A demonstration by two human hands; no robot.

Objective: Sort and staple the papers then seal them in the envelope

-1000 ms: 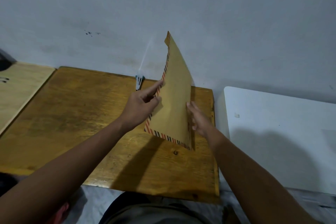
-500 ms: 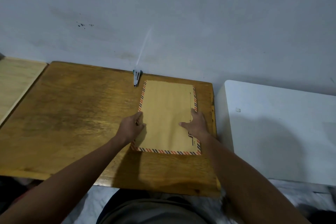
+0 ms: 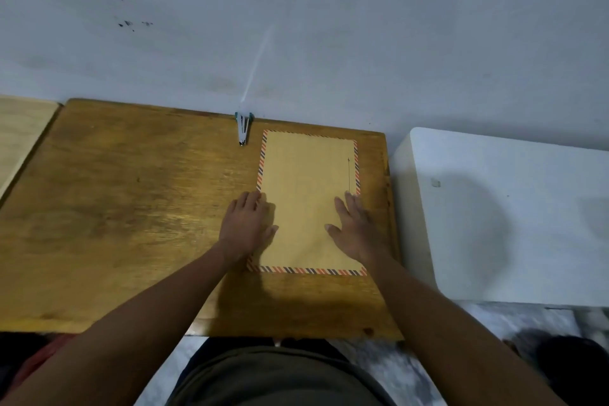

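A brown envelope (image 3: 306, 181) with a red and dark striped border lies flat on the right part of the wooden table (image 3: 131, 208). My left hand (image 3: 245, 227) rests palm down on the envelope's left edge, fingers spread. My right hand (image 3: 354, 229) lies flat on its right side. Neither hand grips anything. No loose papers are visible; whatever is inside the envelope is hidden. A small metal stapler (image 3: 243, 128) with green trim lies at the table's far edge, just left of the envelope's top corner.
A grey wall (image 3: 296, 26) runs right behind the table. A white surface (image 3: 510, 214) stands close on the right. A paler wooden table (image 3: 19, 135) adjoins on the left. My lap and the floor show below the front edge.
One second ago both hands held the envelope upright above the table. It has been laid flat, and both hands have since settled palm down on it.
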